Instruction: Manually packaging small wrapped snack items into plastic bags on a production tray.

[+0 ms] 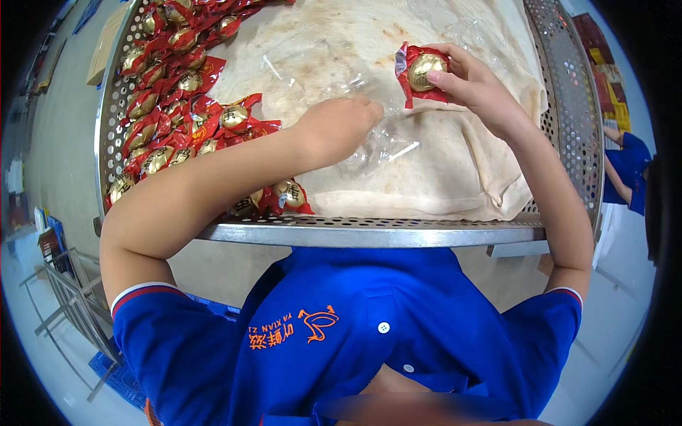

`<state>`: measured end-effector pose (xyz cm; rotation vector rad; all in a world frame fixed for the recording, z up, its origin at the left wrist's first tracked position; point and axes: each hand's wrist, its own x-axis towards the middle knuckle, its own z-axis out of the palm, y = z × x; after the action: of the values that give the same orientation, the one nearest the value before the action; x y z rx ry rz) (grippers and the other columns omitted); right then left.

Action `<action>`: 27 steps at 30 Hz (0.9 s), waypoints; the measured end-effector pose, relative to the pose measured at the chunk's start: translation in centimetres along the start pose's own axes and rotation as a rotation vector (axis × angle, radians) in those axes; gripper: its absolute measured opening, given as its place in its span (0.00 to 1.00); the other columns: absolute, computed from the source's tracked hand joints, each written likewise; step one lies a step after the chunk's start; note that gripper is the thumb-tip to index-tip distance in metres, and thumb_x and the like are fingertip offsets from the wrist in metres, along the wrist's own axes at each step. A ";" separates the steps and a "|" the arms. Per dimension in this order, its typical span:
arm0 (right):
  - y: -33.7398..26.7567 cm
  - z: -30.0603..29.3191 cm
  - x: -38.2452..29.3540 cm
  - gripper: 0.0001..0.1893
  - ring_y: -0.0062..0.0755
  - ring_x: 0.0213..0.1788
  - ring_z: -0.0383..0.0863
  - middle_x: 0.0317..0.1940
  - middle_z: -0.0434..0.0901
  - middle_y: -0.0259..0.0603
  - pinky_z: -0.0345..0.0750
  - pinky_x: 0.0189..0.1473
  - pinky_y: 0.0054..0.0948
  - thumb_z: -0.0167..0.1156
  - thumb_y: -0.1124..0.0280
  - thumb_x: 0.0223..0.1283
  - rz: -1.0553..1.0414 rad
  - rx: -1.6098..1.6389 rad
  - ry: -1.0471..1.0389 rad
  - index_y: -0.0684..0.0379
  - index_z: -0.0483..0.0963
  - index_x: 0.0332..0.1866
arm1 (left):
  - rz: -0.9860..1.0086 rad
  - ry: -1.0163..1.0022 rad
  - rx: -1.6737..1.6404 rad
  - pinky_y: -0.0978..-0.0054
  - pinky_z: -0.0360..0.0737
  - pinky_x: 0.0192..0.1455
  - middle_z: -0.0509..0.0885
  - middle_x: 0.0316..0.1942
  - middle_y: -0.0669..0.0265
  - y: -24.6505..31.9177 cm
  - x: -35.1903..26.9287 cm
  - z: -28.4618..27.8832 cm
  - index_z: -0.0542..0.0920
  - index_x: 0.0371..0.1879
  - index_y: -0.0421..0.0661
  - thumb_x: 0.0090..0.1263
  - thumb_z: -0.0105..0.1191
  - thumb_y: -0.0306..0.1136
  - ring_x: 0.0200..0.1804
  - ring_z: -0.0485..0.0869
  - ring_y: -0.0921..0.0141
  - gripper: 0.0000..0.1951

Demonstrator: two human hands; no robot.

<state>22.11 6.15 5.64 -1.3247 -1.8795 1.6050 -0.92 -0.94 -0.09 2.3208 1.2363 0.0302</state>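
In my right hand (469, 85) is a single gold egg-shaped item in a red and gold wrapper (426, 72), pinched between thumb and fingers. The wrapper's edges are red, and a printed code shows on its left side. My left hand (341, 125) is closed on a crumpled clear plastic bag (391, 146) lying over a cream cloth (341, 32); its fingertips are partly hidden from above. Many more wrapped gold items (186, 82) are heaped along the left side, some of them under my left forearm.
A perforated metal table (373, 236) with raised rims holds the cloth and the heap. Beyond its right side, a person in blue (628, 173) stands near stacked cartons (607, 80). On the floor at lower left are a metal frame cart (80, 287) and a blue crate (114, 375).
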 end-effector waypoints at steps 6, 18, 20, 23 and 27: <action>-0.1 2.0 1.8 0.25 0.24 0.48 0.78 0.48 0.78 0.40 0.77 0.53 0.26 0.61 0.60 0.63 0.055 -0.075 -0.184 0.62 0.68 0.61 | 0.013 0.153 -0.057 0.57 0.78 0.49 0.75 0.46 0.53 0.2 -0.5 0.1 0.71 0.46 0.39 0.60 0.59 0.27 0.46 0.80 0.51 0.16; -0.8 3.8 3.8 0.24 0.27 0.46 0.78 0.45 0.80 0.41 0.76 0.50 0.28 0.63 0.63 0.60 -0.020 -0.326 -0.085 0.64 0.71 0.59 | -0.021 0.203 -0.192 0.59 0.76 0.44 0.78 0.35 0.54 -1.8 0.0 -0.4 0.71 0.39 0.41 0.57 0.61 0.27 0.42 0.80 0.53 0.14; -1.5 4.1 4.1 0.22 0.32 0.45 0.80 0.44 0.81 0.46 0.76 0.48 0.29 0.64 0.65 0.58 -0.012 -0.557 -0.124 0.62 0.72 0.56 | -0.023 0.247 -0.198 0.58 0.75 0.43 0.80 0.33 0.54 -1.9 -0.1 -0.1 0.73 0.38 0.40 0.57 0.61 0.28 0.42 0.81 0.53 0.14; -1.7 5.2 3.8 0.15 0.47 0.42 0.81 0.39 0.80 0.53 0.78 0.43 0.38 0.63 0.67 0.56 -0.159 -0.786 -0.046 0.63 0.75 0.46 | -0.084 0.203 -0.226 0.59 0.76 0.43 0.81 0.33 0.54 -1.9 0.0 -0.4 0.74 0.35 0.40 0.56 0.62 0.28 0.41 0.81 0.54 0.12; 0.8 6.8 2.8 0.11 0.51 0.39 0.81 0.34 0.80 0.52 0.77 0.42 0.40 0.61 0.70 0.57 -0.428 -1.002 0.114 0.63 0.74 0.42 | -0.069 0.196 -0.283 0.61 0.77 0.44 0.82 0.33 0.53 -1.8 0.1 -1.2 0.75 0.32 0.39 0.56 0.62 0.28 0.40 0.82 0.54 0.11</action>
<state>15.92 4.30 2.00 -1.1232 -2.7598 0.3229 -2.54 0.50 0.12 2.0664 1.3118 0.3922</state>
